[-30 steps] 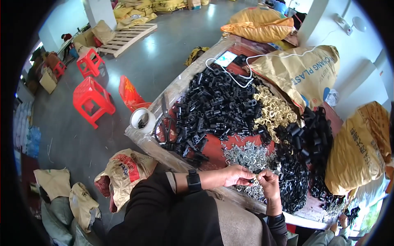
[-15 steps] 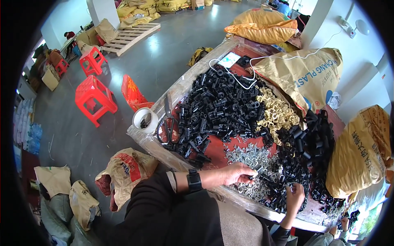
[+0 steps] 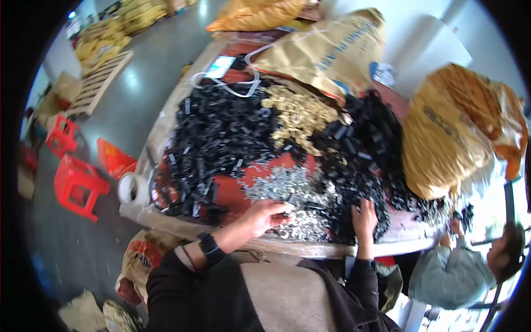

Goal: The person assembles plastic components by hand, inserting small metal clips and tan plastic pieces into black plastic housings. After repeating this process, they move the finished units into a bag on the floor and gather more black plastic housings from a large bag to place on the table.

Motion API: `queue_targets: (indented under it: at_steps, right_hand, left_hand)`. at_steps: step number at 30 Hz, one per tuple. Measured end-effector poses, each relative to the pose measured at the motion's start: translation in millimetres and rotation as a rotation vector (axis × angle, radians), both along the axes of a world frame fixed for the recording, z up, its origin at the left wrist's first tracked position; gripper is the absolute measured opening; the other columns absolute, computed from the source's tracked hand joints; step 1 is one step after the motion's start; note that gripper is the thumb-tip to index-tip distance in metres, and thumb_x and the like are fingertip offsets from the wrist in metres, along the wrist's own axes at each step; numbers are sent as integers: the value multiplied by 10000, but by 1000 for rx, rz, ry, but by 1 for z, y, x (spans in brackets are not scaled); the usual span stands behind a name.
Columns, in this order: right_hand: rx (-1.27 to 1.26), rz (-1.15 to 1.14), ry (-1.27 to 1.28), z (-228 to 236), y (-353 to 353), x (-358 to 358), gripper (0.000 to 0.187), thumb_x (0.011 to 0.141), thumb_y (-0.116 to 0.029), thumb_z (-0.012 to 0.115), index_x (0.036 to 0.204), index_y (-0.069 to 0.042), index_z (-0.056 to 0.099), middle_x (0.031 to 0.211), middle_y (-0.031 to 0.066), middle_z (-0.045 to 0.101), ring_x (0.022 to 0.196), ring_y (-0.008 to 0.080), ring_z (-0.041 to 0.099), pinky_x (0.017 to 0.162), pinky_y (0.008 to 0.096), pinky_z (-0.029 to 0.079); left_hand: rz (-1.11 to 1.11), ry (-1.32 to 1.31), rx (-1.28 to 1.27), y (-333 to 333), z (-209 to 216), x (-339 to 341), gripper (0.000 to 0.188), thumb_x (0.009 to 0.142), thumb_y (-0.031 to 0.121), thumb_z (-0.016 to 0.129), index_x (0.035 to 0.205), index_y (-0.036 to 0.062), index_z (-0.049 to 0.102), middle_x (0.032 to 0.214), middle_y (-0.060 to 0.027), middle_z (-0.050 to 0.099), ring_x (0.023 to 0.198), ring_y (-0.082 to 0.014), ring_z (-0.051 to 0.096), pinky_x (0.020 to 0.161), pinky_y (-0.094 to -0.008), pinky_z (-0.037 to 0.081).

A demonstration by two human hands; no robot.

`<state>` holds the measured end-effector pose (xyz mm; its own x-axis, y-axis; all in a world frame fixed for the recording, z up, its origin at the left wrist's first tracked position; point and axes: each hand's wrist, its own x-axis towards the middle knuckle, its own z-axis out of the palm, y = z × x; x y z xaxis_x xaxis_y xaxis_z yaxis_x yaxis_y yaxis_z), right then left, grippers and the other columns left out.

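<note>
My left hand (image 3: pixel 264 218), with a dark watch on its wrist, pinches a small black part with a pale piece at its end (image 3: pixel 288 209). It hovers at the near side of a heap of small silvery metal pieces (image 3: pixel 296 188). My right hand (image 3: pixel 364 222) reaches onto a heap of small black parts (image 3: pixel 345 193), thumb and fingers a little apart; the picture is blurred and I see nothing held there. Farther off lie a large heap of black plastic fittings (image 3: pixel 221 130) and a heap of brass-coloured pieces (image 3: pixel 301 116).
Black tubes (image 3: pixel 365 133) lie at the right beside a bulging woven sack (image 3: pixel 448 138). Another sack (image 3: pixel 326 52) and a lit phone with a white cable (image 3: pixel 220 67) are at the far side. A tape roll (image 3: pixel 133 188) stands at the left corner. A co-worker (image 3: pixel 459 271) sits at right.
The view has swung to the right, so the table now appears farther left and the co-worker shows more fully. My left hand keeps its small part; my right hand stays at the black parts.
</note>
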<state>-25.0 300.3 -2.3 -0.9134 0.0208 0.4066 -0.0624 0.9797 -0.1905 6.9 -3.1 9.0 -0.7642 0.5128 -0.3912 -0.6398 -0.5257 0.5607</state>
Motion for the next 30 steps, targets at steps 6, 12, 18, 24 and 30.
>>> queue_targets:
  at_steps: [6, 12, 18, 24, 30]
  right_hand:
    - [11, 22, -326, -17, 16, -4, 184, 724, -161, 557, 844, -60, 462, 826, 135, 482, 727, 329, 514, 577, 410, 427]
    - [-94, 48, -99, -7, 14, 7, 158, 720, -144, 557, 785, -42, 456, 803, 143, 494, 685, 340, 535, 558, 409, 443]
    - [-133, 110, -145, -16, 22, 2, 124, 706, -81, 554, 808, -30, 505, 715, 147, 523, 667, 358, 512, 595, 400, 426]
    - [-454, 162, -85, -9, 28, 5, 120, 760, -73, 539, 862, -12, 522, 683, 87, 554, 567, 226, 525, 519, 291, 417]
    - [-1439, 311, -395, 23, -2, 17, 106, 816, -83, 520, 897, -16, 535, 678, 10, 545, 529, 44, 462, 478, 163, 365]
  left_hand:
    - [22, -6, 45, 9, 10, -2, 170, 792, 105, 545, 891, -32, 561, 788, -94, 597, 721, -164, 599, 584, -191, 493]
    - [53, 2, 54, 4, 6, 1, 162, 792, 105, 543, 887, -24, 561, 799, -98, 600, 714, -167, 598, 579, -200, 496]
    - [52, -13, 42, 8, 12, 2, 162, 787, 113, 548, 881, -18, 558, 804, -100, 600, 712, -167, 595, 594, -212, 502]
    - [57, -5, 46, 6, 10, 0, 165, 786, 112, 549, 888, -18, 552, 808, -96, 597, 715, -169, 595, 599, -216, 505]
    - [64, -18, 47, 10, 10, 2, 164, 781, 97, 559, 897, -18, 551, 820, -91, 595, 724, -173, 597, 598, -217, 506]
